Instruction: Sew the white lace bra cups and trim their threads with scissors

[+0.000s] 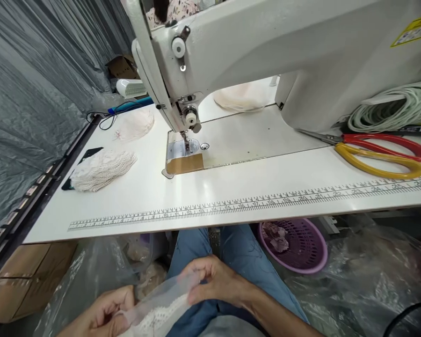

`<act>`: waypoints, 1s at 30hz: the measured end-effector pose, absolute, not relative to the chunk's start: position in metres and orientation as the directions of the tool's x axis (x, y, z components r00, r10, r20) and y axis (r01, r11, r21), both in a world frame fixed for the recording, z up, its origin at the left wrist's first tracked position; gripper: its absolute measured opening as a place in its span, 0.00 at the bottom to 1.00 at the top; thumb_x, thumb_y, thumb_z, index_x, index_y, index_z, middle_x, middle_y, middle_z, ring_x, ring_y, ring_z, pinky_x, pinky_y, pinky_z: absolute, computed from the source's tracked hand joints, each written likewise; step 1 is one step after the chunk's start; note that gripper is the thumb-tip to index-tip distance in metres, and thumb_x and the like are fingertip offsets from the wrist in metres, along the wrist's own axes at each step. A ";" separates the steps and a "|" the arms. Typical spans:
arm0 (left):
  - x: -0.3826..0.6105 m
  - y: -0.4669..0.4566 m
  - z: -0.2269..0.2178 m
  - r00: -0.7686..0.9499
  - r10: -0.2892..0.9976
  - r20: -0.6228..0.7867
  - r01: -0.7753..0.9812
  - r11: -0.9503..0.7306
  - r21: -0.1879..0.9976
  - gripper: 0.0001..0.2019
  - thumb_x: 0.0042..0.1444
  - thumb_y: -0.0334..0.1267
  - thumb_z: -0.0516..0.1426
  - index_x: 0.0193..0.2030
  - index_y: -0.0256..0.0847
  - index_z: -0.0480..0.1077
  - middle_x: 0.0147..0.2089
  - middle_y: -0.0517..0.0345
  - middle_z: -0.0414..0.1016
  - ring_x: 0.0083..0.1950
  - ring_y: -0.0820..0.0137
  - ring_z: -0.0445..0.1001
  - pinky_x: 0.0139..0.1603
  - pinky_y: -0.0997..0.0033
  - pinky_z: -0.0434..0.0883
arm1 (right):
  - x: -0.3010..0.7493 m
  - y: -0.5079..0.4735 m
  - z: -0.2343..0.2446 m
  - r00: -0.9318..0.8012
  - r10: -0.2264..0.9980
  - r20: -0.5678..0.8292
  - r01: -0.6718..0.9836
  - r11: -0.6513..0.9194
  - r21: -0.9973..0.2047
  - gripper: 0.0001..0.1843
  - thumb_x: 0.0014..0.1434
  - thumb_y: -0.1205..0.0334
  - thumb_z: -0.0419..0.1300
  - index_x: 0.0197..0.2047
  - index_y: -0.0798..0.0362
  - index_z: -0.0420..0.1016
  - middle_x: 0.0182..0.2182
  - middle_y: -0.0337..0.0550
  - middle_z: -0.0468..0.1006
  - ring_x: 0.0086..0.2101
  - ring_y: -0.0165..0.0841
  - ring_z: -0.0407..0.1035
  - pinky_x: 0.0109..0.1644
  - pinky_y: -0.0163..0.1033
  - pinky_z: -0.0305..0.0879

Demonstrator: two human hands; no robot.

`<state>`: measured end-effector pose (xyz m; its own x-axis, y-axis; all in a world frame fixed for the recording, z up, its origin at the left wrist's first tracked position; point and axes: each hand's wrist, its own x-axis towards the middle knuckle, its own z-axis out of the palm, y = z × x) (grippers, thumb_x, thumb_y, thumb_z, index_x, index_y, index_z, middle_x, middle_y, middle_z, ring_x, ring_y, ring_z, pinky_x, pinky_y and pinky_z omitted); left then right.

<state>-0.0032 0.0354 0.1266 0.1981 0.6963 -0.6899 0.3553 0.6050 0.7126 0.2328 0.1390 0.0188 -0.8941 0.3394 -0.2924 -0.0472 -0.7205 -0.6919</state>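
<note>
Over my lap, below the table's front edge, I hold a strip of sheer white fabric with a lace edge (157,316) between both hands. My left hand (107,311) pinches its near left end. At the other end, my right hand (214,283) grips the sheer part between thumb and fingers. The fabric slants upward from left to right, and its lower end runs out of view. Above, the white sewing machine (245,47) stands on the table, its needle and presser foot (186,142) over the metal plate with no fabric beneath.
A stack of white lace pieces (103,171) and a pale piece (135,125) lie left on the table (150,192). Red-and-yellow scissors (382,152) and coiled pale cord (395,110) lie right. A purple basket (307,248) holding fabric stands below; cardboard boxes (31,281) sit lower left.
</note>
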 end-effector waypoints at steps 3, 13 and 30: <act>-0.001 0.042 0.131 0.264 0.692 -0.671 0.320 0.593 0.738 0.22 0.55 0.61 0.52 0.28 0.41 0.60 0.26 0.64 0.53 0.28 0.72 0.50 0.29 0.73 0.50 | 0.234 0.143 0.028 -0.925 0.283 -0.252 -0.036 -0.728 -0.684 0.32 0.27 0.60 0.76 0.41 0.53 0.78 0.31 0.37 0.77 0.30 0.29 0.70 0.37 0.34 0.65; 0.001 0.049 0.139 0.292 0.634 -0.716 0.290 0.655 0.698 0.21 0.54 0.54 0.57 0.48 0.42 0.71 0.34 0.54 0.67 0.34 0.66 0.62 0.34 0.72 0.57 | 0.241 0.157 0.040 -0.926 0.353 -0.133 -0.045 -0.454 -0.890 0.14 0.43 0.54 0.70 0.30 0.55 0.80 0.25 0.38 0.76 0.28 0.28 0.69 0.34 0.33 0.64; 0.010 0.059 0.135 0.351 0.614 -0.707 0.260 0.661 0.704 0.20 0.53 0.52 0.59 0.47 0.39 0.73 0.31 0.56 0.68 0.31 0.69 0.61 0.31 0.75 0.56 | 0.228 0.157 0.047 -0.965 0.262 0.023 -0.056 -0.121 -0.991 0.22 0.42 0.47 0.69 0.34 0.56 0.79 0.23 0.34 0.70 0.25 0.24 0.61 0.26 0.28 0.54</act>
